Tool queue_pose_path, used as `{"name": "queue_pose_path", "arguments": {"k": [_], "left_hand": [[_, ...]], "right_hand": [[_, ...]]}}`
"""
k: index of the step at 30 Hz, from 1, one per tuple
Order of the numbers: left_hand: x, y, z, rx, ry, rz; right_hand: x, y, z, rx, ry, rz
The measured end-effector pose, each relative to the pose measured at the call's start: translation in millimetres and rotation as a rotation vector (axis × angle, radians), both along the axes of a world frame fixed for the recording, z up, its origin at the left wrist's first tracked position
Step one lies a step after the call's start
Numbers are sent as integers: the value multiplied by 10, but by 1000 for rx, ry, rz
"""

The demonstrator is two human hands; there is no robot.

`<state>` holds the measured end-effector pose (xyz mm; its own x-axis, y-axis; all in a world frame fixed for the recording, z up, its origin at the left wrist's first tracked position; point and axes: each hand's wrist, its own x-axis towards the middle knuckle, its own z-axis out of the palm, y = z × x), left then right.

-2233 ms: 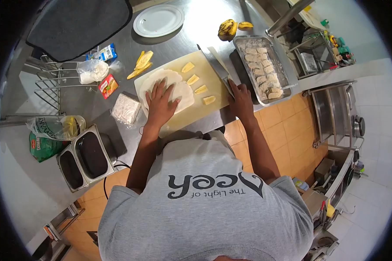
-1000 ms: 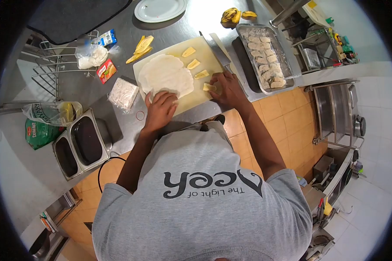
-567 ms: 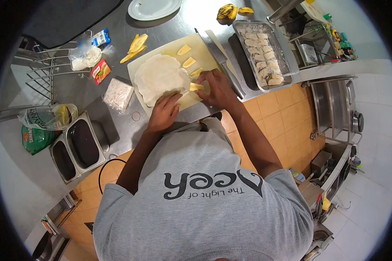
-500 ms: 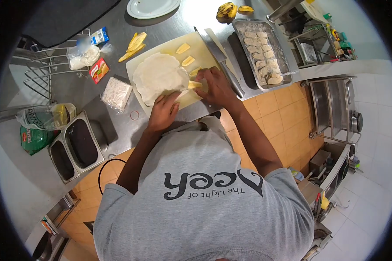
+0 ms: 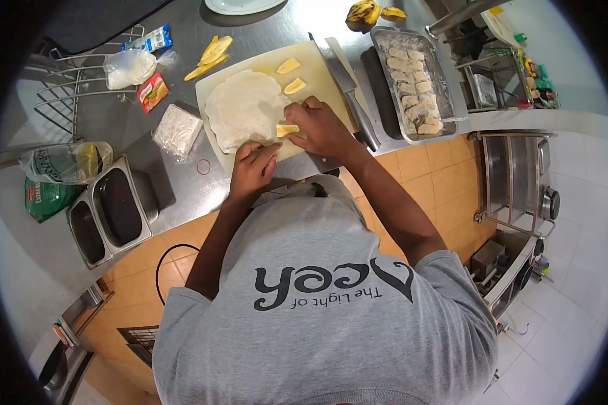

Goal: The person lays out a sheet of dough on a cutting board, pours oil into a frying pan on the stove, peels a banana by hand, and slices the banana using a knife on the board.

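Note:
Round white dough sheets lie on the left part of a pale cutting board. My right hand pinches a yellow banana piece over the dough's lower right edge. At the near edge of the dough, my left hand has its fingers bent and closed around the rim; what they grip is too small to make out. Two more banana pieces rest on the board, right of the dough. A knife lies along the board's right side, its handle toward me.
A metal tray of floured pieces stands at the right. Banana peel, a red packet and a wrapped white block lie left of the board. Bananas and a white plate are at the back. Metal containers stand at the left.
My right hand left the knife, took the nearest banana piece and moved it left onto the dough. My left hand drew back from the dough's middle to its near edge, and its fingers closed.

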<state>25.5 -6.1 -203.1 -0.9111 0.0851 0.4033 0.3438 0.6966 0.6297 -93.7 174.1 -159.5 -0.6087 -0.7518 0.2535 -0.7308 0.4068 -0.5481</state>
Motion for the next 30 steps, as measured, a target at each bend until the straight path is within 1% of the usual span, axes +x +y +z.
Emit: {"name": "queue_pose_path", "arguments": {"k": [6,9,12,15,18,24,30], "left_hand": [[43,-13,-5,5,28,35],[39,-21,13,-33,73,3],[51,-44,17,-15,50,6],[-25,-56,133,-60,65,57],[-129,-76,185,-86,30,22],[-294,-121,171,-158,-1,-33],[-413,-162,138,-96,-56,-54]], "right_hand": [[90,-13,-38,30,8,25],[103,-22,-41,38,-13,40],[111,-16,-35,93,-49,56],[126,10,-22,121,-53,42],[131,41,1,89,-17,44],[98,57,-1,63,-67,46],[84,53,-97,5,-64,-10]]}}
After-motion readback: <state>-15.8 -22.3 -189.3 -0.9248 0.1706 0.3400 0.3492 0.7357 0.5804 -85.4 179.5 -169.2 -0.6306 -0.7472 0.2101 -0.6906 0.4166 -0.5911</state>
